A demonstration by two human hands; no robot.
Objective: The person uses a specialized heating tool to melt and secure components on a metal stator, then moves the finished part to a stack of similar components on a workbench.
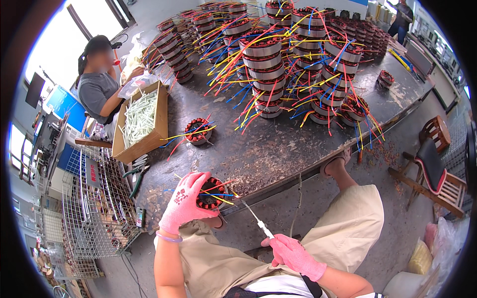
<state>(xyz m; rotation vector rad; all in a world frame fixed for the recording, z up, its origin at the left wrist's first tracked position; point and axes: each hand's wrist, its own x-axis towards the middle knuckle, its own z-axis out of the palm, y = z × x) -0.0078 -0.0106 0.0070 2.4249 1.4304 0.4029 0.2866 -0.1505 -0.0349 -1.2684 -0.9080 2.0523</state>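
Observation:
A motor stator (212, 201) with red windings and loose red, yellow and blue wires is held at the table's near edge. My left hand (186, 201), in a pink glove, is closed around its left side, hiding part of the ring. In my right hand (293, 256), also pink-gloved, is a slim white-handled tool (265, 229) with a long thin metal neck. The tool's tip points up and left toward the stator's wire ends. A small orange-yellow glow shows at that tip; whether it is a flame I cannot tell.
Tall stacks of wired stators (268, 74) fill the far side of the table (238, 154). One single stator (198, 131) sits nearer, beside a cardboard box (161, 116) of white tubes. Green-handled pliers (136, 176) lie at the left edge. A co-worker (99, 79) sits at far left.

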